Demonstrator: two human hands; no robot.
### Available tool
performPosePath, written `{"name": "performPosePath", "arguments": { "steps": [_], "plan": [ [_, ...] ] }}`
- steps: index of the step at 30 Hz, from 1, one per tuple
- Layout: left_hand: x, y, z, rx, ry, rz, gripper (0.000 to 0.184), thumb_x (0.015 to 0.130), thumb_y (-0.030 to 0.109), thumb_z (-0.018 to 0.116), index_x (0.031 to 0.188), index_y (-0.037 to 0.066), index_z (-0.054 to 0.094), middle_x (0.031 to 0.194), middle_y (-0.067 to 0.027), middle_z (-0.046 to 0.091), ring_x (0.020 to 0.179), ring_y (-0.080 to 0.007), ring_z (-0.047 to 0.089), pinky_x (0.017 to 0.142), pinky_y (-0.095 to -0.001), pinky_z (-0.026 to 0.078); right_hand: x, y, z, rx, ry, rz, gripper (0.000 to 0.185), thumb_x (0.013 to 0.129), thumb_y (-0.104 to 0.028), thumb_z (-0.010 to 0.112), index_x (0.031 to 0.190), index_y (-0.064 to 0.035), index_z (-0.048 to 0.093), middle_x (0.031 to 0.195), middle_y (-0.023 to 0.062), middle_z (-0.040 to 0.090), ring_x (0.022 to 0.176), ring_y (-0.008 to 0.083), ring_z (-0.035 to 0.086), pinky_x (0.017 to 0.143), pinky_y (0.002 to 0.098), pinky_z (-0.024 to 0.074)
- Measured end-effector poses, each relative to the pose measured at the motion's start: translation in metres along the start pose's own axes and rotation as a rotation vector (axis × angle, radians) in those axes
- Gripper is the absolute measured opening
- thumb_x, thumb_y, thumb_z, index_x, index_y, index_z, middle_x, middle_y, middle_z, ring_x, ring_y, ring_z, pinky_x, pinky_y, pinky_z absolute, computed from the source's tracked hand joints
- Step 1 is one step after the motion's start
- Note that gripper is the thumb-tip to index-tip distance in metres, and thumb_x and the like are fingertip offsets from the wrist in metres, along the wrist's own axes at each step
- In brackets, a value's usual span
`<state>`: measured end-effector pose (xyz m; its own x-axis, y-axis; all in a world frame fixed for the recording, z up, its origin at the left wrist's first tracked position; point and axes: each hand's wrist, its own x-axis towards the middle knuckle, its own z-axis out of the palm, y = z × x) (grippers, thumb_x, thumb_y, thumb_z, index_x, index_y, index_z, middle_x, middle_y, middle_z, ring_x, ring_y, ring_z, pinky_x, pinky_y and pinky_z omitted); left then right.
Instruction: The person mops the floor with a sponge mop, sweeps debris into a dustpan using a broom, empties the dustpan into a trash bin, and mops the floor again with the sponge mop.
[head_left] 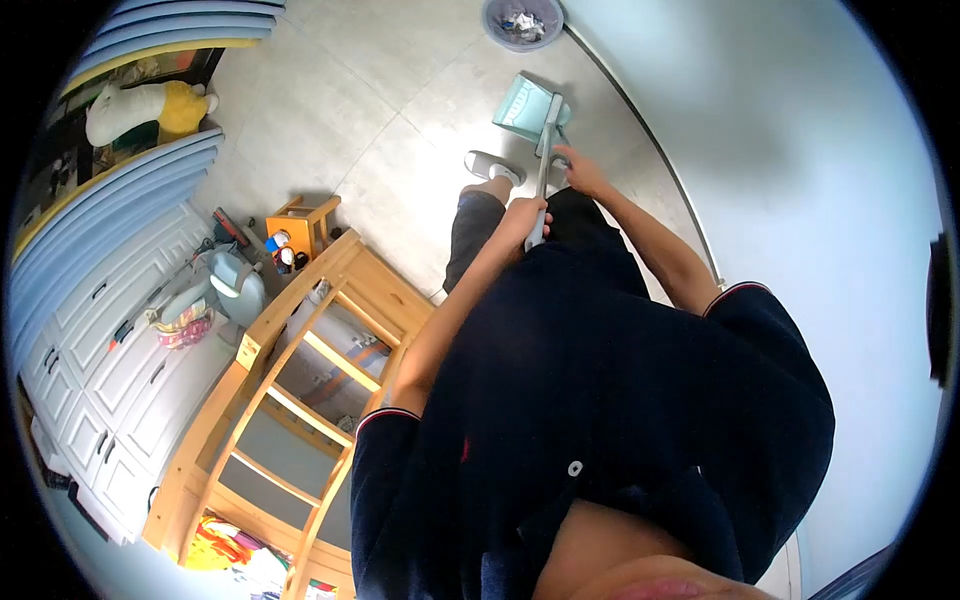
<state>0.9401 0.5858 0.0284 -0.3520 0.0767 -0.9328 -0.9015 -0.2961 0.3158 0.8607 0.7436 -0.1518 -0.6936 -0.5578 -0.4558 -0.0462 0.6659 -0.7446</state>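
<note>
My left hand (525, 220) is closed around a long grey stick (543, 180), which slants down across a pale green dustpan (522, 108). What the stick's far end is made for I cannot make out. My right hand (582, 172) is just to the right and a little farther forward, its fingers curled at the dustpan's grey handle, mostly hidden by the fingers. The dustpan is ahead of my feet, over the tiled floor. Beyond it stands a round bin (523, 24) with crumpled white waste inside.
The pale wall (760, 120) runs along my right, with a dark skirting line. A wooden bunk-bed ladder (310, 410) rises at my left. Behind it are a small wooden stool (305, 222), white drawers (130, 350) and a plush toy (150, 112) by blue curtains. One grey slipper (490, 165) shows.
</note>
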Motion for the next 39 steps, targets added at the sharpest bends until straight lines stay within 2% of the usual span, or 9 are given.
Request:
{"name": "performPosePath", "arguments": {
  "steps": [5,10,12,15,21,28,32,34,39],
  "plan": [
    [-0.045,0.036,-0.001,-0.125,0.030,-0.011,0.018,0.082,0.020,0.043,0.084,0.003,0.046,0.072,-0.0047,0.052,0.049,-0.0117,0.049,0.040,-0.0266,0.041,0.009,-0.057,-0.005,-0.117,-0.167,0.112,0.056,0.076,-0.008,0.045,0.126,-0.0306,0.036,0.086,0.0179,0.060,0.078,0.0365,0.059,0.069,0.0456,0.0456],
    [-0.039,0.064,-0.047,-0.065,0.000,0.095,0.018,0.081,0.021,0.044,0.086,0.003,0.047,0.070,-0.0035,0.052,0.046,-0.0125,0.048,0.039,-0.0257,0.040,0.060,-0.115,0.009,-0.138,-0.117,0.044,0.055,0.076,-0.007,0.044,0.126,-0.0297,0.037,0.085,0.0196,0.060,0.078,0.0371,0.058,0.068,0.0457,0.0450],
    [-0.042,0.083,-0.071,-0.118,-0.013,0.098,0.020,0.082,0.022,0.045,0.090,0.004,0.045,0.073,-0.0043,0.052,0.046,-0.0126,0.048,0.039,-0.0255,0.039,0.083,-0.126,0.028,-0.056,0.000,-0.030,0.050,0.079,-0.007,0.046,0.123,-0.0291,0.040,0.075,0.0170,0.058,0.063,0.0300,0.057,0.057,0.0398,0.0425],
    [-0.060,0.124,-0.111,-0.221,0.004,0.083,0.023,0.083,0.023,0.046,0.094,0.003,0.043,0.076,-0.0056,0.051,0.046,-0.0130,0.048,0.040,-0.0262,0.040,0.118,-0.163,0.040,-0.046,0.006,-0.058,0.042,0.082,-0.010,0.046,0.120,-0.0267,0.042,0.075,0.0178,0.057,0.064,0.0322,0.056,0.058,0.0404,0.0422],
    [-0.066,0.180,-0.191,-0.407,-0.142,0.104,0.026,0.084,0.023,0.048,0.094,-0.001,0.043,0.076,-0.0072,0.051,0.043,-0.0094,0.045,0.027,-0.0185,0.025,0.179,-0.253,0.046,-0.140,-0.085,0.028,0.029,0.085,-0.015,0.041,0.113,-0.0207,0.044,0.076,0.0199,0.058,0.069,0.0357,0.057,0.059,0.0434,0.0418],
    [-0.048,0.233,-0.248,-0.440,-0.160,0.129,0.022,0.083,0.021,0.051,0.085,0.000,0.048,0.062,-0.0055,0.050,0.043,-0.0122,0.047,0.031,-0.0231,0.032,0.255,-0.265,0.061,-0.081,-0.045,-0.170,0.027,0.084,-0.022,0.044,0.109,-0.0158,0.041,0.080,0.0236,0.058,0.075,0.0418,0.056,0.063,0.0472,0.0409],
    [0.000,0.270,-0.266,-0.433,-0.206,0.018,0.023,0.083,0.023,0.052,0.085,0.000,0.049,0.062,-0.0053,0.050,0.043,-0.0163,0.046,0.037,-0.0298,0.035,0.283,-0.305,0.020,-0.170,-0.089,-0.128,0.035,0.079,-0.026,0.051,0.111,-0.0152,0.042,0.082,0.0225,0.058,0.077,0.0424,0.055,0.066,0.0463,0.0416],
    [0.011,0.294,-0.258,-0.402,-0.153,0.080,0.024,0.083,0.026,0.052,0.084,0.001,0.049,0.063,-0.0047,0.051,0.046,-0.0169,0.047,0.040,-0.0299,0.035,0.310,-0.302,0.000,-0.150,-0.045,-0.288,0.043,0.074,-0.029,0.055,0.113,-0.0148,0.045,0.086,0.0209,0.059,0.081,0.0411,0.056,0.068,0.0451,0.0427],
    [0.035,0.352,-0.237,-0.534,-0.257,0.155,0.027,0.082,0.034,0.054,0.087,0.007,0.049,0.068,-0.0040,0.051,0.055,-0.0137,0.050,0.046,-0.0260,0.042,0.378,-0.298,-0.071,-0.383,-0.231,-0.311,0.037,0.077,-0.026,0.052,0.113,-0.0175,0.049,0.094,0.0180,0.060,0.086,0.0361,0.057,0.071,0.0424,0.0440]
  ]
}}
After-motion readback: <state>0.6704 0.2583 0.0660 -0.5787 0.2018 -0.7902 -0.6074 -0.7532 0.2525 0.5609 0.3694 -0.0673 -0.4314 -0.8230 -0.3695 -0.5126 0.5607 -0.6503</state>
